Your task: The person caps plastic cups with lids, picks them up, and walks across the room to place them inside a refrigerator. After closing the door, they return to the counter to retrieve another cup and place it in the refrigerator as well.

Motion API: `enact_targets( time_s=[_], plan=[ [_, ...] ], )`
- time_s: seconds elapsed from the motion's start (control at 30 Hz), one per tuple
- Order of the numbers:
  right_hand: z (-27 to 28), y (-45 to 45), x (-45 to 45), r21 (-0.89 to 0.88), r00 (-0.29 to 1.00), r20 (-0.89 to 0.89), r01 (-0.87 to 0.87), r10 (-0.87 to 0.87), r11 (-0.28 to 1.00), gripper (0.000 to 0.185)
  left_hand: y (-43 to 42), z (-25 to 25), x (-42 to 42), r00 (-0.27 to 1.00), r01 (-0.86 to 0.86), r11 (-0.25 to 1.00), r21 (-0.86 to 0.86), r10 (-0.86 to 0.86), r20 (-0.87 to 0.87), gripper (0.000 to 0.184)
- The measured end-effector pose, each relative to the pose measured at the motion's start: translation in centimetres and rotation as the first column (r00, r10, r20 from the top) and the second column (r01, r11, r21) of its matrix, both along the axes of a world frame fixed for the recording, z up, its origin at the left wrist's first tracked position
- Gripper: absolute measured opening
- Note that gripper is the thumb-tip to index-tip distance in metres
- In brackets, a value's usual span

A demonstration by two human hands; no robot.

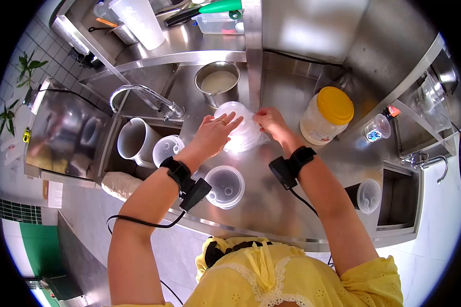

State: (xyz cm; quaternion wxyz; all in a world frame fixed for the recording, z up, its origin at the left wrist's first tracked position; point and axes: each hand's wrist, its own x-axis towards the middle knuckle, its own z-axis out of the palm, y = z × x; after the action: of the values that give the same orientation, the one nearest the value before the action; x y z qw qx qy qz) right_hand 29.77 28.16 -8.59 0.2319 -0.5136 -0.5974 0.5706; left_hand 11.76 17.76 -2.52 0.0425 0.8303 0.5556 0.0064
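A clear plastic bag [241, 140] with round, whitish translucent pieces inside stands on the steel counter, in the middle of the head view. The pieces look like stacked lids or tubs; I cannot tell which. My left hand [216, 134] lies over the bag's left side, fingers stretched out and apart. On the other side my right hand [272, 124] pinches the bag's upper right edge between thumb and fingers. Nearer to me is a round, clear plastic container [224, 187] with a lid. Behind the bag stands a steel pot [217, 94] holding a pale liquid.
A large jar [320, 120] with a yellow lid is right of my right hand. At left, a tall pitcher [133, 138] and a lidded tub [167, 149] are by the sink and tap [176, 110]. A tumbler [368, 195] stands beside the right sink [398, 197]. Shelves [189, 57] overhang the back.
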Motion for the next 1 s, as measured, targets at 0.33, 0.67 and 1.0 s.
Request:
enact_targets(
  time_s=[0.33, 0.67, 1.0],
  plan=[
    [4.3, -0.5, -2.2, 0.437, 0.992, -0.128, 0.077, -0.022, 0.896, 0.011, 0.1, 0.8, 0.6, 0.980, 0.094, 0.995, 0.038, -0.086, -0.182, 0.060],
    [4.7, -0.5, -0.1, 0.503, 0.960, 0.278, -0.158, 0.014, 0.850, 0.042, 0.1, 0.8, 1.1, 0.987, 0.054, 0.998, 0.027, -0.049, -0.152, 0.062],
    [6.4, -3.6, 1.4, 0.038, 0.969, -0.242, -0.033, 0.041, 0.999, 0.027, 0.1, 0.3, 1.1, 0.988, 0.042, 0.998, 0.046, -0.035, -0.151, 0.060]
  ],
)
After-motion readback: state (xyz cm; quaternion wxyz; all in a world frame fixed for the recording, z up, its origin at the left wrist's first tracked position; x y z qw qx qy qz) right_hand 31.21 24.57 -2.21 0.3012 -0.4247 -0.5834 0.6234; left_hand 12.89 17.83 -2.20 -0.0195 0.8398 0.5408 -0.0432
